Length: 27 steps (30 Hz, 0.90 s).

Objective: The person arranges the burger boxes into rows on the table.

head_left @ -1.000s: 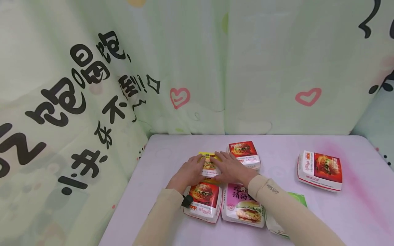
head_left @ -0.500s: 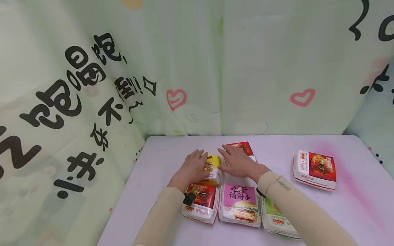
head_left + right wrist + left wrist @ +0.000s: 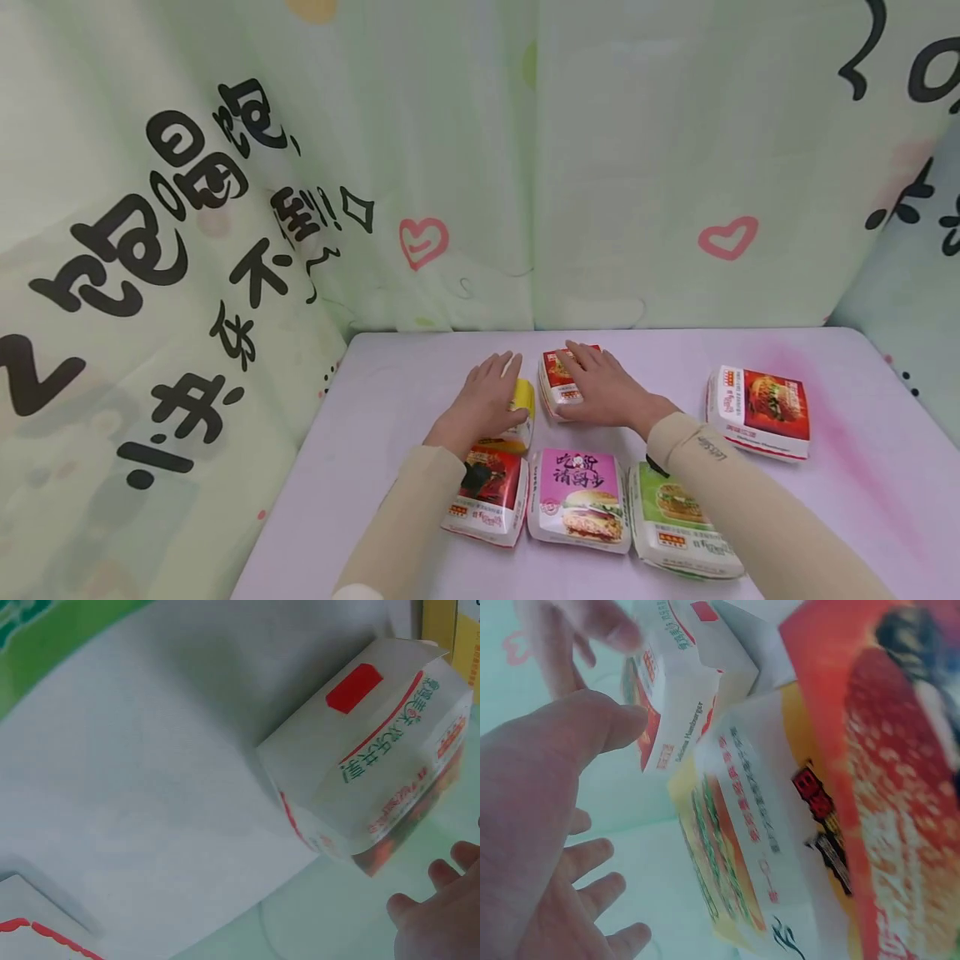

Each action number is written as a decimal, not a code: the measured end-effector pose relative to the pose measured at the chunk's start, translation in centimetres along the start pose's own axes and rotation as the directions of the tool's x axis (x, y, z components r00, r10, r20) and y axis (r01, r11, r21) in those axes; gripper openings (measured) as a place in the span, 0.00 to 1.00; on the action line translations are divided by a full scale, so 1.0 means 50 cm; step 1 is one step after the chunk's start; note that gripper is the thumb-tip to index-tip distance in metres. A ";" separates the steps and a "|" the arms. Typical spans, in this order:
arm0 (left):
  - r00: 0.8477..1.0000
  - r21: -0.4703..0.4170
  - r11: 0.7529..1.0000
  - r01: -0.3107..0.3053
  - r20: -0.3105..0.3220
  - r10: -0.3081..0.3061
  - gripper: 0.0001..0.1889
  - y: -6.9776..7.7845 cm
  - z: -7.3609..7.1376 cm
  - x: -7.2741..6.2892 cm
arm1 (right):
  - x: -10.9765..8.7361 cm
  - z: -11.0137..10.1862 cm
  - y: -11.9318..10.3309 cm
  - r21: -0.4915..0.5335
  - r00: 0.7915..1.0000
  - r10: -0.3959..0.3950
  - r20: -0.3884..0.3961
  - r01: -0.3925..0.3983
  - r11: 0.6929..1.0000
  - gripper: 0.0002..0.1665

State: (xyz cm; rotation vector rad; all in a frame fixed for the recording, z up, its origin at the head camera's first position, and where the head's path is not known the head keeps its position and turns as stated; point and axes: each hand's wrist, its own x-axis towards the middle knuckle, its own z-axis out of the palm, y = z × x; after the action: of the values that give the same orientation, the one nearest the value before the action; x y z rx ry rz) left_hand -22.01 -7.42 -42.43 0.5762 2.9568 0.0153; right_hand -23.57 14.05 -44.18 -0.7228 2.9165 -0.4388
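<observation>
Both hands were released, their fingers stretched: the left hand (image 3: 480, 404) lay over the yellow box (image 3: 517, 435) and the right hand (image 3: 611, 385) over part of the red box (image 3: 557, 387); contact I could not tell. The red box was on the counter (image 3: 405, 383), printed face up, its visible left edge running forward between the hands; its long axis was partly covered. The yellow box's visible part also extended forward. The left wrist view showed a burger picture on it, which the hand hid from the head view; the right wrist view showed green letters on the red box's white side.
</observation>
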 end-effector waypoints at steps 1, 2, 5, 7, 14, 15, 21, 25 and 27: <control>1.000 0.003 1.000 -0.006 -0.001 0.006 0.46 0.004 -0.001 0.004 | -0.001 0.001 0.005 0.000 1.000 0.012 0.009 -0.012 1.000 0.56; 1.000 0.011 1.000 -0.013 -0.004 0.013 0.47 0.008 -0.002 0.009 | -0.003 0.002 0.010 -0.004 1.000 0.017 0.011 -0.017 1.000 0.57; 1.000 0.007 1.000 -0.026 0.008 0.025 0.48 0.024 -0.005 0.023 | -0.009 0.007 0.025 -0.017 0.999 0.033 0.010 -0.033 0.999 0.60; 1.000 -0.005 1.000 -0.025 0.016 0.025 0.49 0.035 -0.007 0.033 | -0.012 0.010 0.034 -0.032 0.999 0.035 0.000 -0.035 0.999 0.62; 0.998 -0.020 1.000 -0.002 0.062 0.003 0.52 0.072 -0.009 0.066 | -0.024 0.011 0.055 -0.081 0.999 0.046 0.006 -0.045 0.996 0.64; 0.998 -0.026 1.000 0.000 0.069 0.002 0.53 0.078 -0.009 0.070 | -0.026 0.011 0.058 -0.081 0.999 0.052 0.015 -0.051 0.995 0.65; 0.996 -0.020 1.000 0.021 0.088 -0.019 0.54 0.102 -0.002 0.090 | -0.033 0.013 0.068 -0.090 0.997 0.071 0.038 -0.068 0.994 0.65; 0.995 -0.001 0.999 0.035 0.089 -0.034 0.56 0.115 0.010 0.097 | -0.032 0.017 0.073 -0.092 0.997 0.069 0.039 -0.065 0.994 0.65; 0.996 0.016 0.999 0.028 0.084 -0.029 0.58 0.122 0.015 0.100 | -0.030 0.019 0.075 -0.100 0.997 0.072 0.034 -0.068 0.993 0.65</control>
State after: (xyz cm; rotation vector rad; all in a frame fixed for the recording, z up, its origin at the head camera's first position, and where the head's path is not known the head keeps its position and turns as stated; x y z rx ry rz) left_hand -24.23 0.08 -43.57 0.5232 2.8855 -0.0334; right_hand -23.73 17.69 -46.18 -0.6310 2.9352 -0.2725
